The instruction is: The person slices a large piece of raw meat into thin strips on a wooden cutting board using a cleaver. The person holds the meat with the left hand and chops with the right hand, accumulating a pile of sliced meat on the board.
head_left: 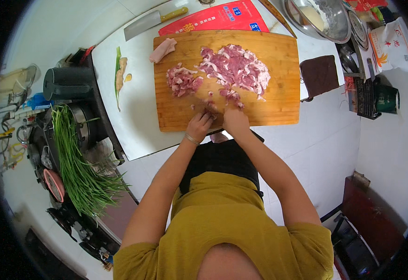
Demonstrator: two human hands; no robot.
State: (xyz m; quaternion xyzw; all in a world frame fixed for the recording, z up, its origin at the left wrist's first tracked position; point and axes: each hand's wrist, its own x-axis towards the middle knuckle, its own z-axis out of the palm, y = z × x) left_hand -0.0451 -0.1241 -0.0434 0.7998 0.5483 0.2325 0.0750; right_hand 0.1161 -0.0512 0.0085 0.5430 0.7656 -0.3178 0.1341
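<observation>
A thick wooden cutting board (283, 74) lies before me. My left hand (200, 127) is at its near edge, fingers curled down on small bits of raw meat (207, 106). Beside it, my right hand (236, 122) is closed in a fist; what it grips, if anything, is hidden. Just beyond the right hand lies a small clump of cut meat (231, 95). A large heap of sliced raw meat (236, 67), pink with white fat, covers the board's middle. Smaller diced meat (183, 81) sits to the left, and a pale fatty piece (163, 50) rests at the far left corner.
Behind the board lie a cleaver (143, 24) and a red printed sheet (215, 18). Ginger (121, 72) and a green onion (117, 88) are at left. A metal bowl (295, 21) with white contents stands back right, a dark cloth (319, 74) below. Long green chives (75, 163) lie left.
</observation>
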